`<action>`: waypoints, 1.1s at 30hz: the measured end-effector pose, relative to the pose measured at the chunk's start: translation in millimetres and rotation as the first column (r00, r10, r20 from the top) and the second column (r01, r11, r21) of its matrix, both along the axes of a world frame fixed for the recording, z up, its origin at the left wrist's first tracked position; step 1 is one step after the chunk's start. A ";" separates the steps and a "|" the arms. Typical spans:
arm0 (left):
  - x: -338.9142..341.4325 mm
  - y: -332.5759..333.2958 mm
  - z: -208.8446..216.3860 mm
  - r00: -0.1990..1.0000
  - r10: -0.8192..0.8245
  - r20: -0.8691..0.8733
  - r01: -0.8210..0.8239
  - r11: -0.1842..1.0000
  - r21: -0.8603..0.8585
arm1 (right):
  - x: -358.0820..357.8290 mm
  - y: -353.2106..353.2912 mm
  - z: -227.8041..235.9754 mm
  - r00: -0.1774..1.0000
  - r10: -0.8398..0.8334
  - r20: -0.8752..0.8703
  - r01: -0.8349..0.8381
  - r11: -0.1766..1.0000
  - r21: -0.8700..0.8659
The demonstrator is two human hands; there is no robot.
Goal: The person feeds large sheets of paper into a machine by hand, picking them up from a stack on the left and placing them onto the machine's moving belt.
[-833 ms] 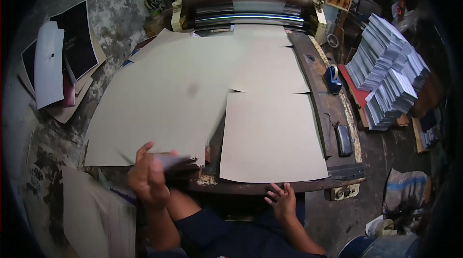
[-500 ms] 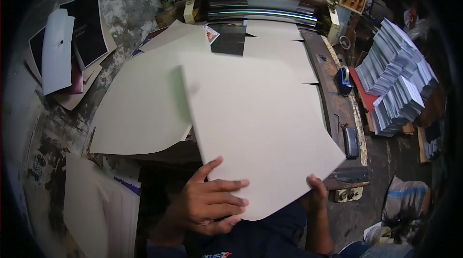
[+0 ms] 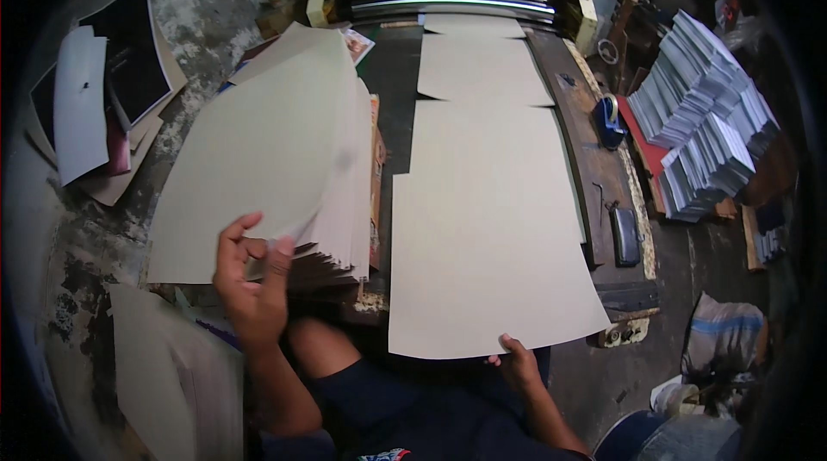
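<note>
My right hand [image 3: 520, 366] grips the near edge of a large cream paper sheet [image 3: 491, 237], thumb on top and fingers underneath. That sheet lies along the machine's feed table, its far end among other sheets in a line up to the rollers. To the left stands a thick stack of similar sheets [image 3: 340, 241]. My left hand [image 3: 254, 276] is at the near corner of the stack's top sheet [image 3: 241, 142], thumb against the lifted, bent corner and fingers curled. Part of the left grip is hidden.
Metal rollers [image 3: 457, 6] cross the far end of the table. Along its right rail are a blue tape dispenser [image 3: 610, 123] and a dark oblong case [image 3: 625, 237]. Piles of folded white paper [image 3: 698, 108] stand at right. Loose printed sheets [image 3: 82, 108] lie far left; another paper stack [image 3: 172, 366] is near left.
The sheet in my right hand has come down onto the feed table, in line with the others. My left hand has left it and moved left to the stack, where the top sheet's corner now lifts.
</note>
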State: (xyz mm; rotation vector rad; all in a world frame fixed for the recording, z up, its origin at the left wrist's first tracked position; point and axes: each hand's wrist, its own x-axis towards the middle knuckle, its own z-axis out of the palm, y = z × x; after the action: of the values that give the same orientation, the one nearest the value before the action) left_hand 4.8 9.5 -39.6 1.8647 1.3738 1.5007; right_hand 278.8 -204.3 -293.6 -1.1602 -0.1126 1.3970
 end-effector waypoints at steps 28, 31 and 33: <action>-32.8 13.8 8.1 0.956 -0.235 0.177 0.278 0.918 -0.283 | -21.2 -43.5 11.1 0.980 0.172 -0.103 -0.177 0.983 -0.043; -38.8 16.7 6.3 0.943 -0.254 0.214 0.310 0.905 -0.292 | -15.2 -28.8 10.6 0.985 0.119 -0.128 -0.120 0.993 0.000; -39.4 17.3 7.1 0.938 -0.259 0.232 0.323 0.895 -0.307 | -8.7 -14.2 17.3 0.986 0.118 -0.114 -0.120 0.993 -0.014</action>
State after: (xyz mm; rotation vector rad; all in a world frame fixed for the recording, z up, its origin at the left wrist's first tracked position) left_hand -34.6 26.8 -32.5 1.5852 1.1223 1.1666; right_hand 270.1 -218.5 -276.3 -1.1036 -0.0884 1.5697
